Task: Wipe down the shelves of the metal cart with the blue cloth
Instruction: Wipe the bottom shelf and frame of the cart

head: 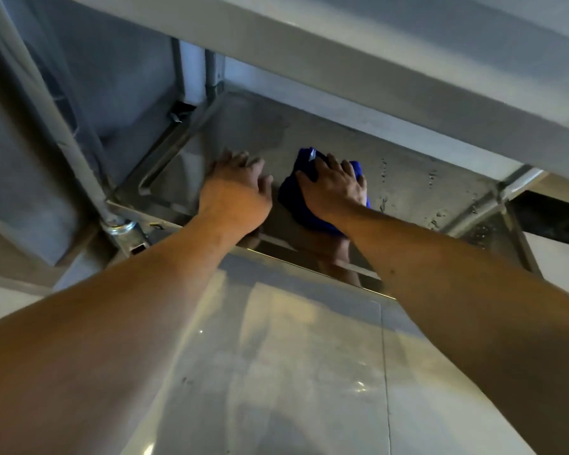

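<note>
While right hand (334, 187) presses blue cloth (293, 198), left hand (240, 188) seemingly flat on shelf (408, 188)

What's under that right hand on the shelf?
A bunched blue cloth lies under the right hand, pressed onto the lower metal shelf. Its edges show around the fingers; the part beneath the palm, and the shelf surface under it, are covered.

The right hand (334, 188) covers most of the blue cloth (291, 200), while the upper shelf (375, 70) hides the lower shelf's (424, 188) far side.
</note>
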Demonstrator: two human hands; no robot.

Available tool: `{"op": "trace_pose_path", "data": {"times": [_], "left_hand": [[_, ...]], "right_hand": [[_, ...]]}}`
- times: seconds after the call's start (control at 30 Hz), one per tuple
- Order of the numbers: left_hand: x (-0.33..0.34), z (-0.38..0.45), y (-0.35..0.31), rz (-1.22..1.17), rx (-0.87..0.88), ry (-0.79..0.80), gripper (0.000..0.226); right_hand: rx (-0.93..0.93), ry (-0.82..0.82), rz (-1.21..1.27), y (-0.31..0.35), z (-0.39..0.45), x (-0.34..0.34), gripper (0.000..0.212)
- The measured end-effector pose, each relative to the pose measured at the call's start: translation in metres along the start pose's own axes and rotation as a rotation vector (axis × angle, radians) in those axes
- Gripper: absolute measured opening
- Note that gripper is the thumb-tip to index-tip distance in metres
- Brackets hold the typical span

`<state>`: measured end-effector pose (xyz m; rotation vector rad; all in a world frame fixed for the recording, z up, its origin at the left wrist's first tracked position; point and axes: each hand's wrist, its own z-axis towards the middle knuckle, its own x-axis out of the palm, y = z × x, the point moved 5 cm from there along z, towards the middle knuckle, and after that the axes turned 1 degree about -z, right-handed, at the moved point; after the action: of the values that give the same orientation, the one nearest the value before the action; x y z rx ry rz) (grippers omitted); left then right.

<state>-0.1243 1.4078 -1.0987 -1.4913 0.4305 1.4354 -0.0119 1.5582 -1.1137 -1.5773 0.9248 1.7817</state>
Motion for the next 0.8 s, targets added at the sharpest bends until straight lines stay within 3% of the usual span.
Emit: {"op": "trace_pose_path", "data": {"times": [0.2,0.47,0.8], "left_hand": [[0.025,-0.011,-0.021,0.109,0.138,0.0,0.049],[0.026,-0.011,-0.023,0.123,0.109,-0.046,0.055],[0.023,-0.012,-0.023,0.115,0.106,-0.066,0.056]], "right_hand": [[0.06,0.0,-0.014,-0.039,0.059,0.001,0.064],[0.151,0.008,0.0,-0.054,0.112,-0.002,0.065],[0.018,0.006,-0.025,-0.033,0.068,0.002,0.065]]}}
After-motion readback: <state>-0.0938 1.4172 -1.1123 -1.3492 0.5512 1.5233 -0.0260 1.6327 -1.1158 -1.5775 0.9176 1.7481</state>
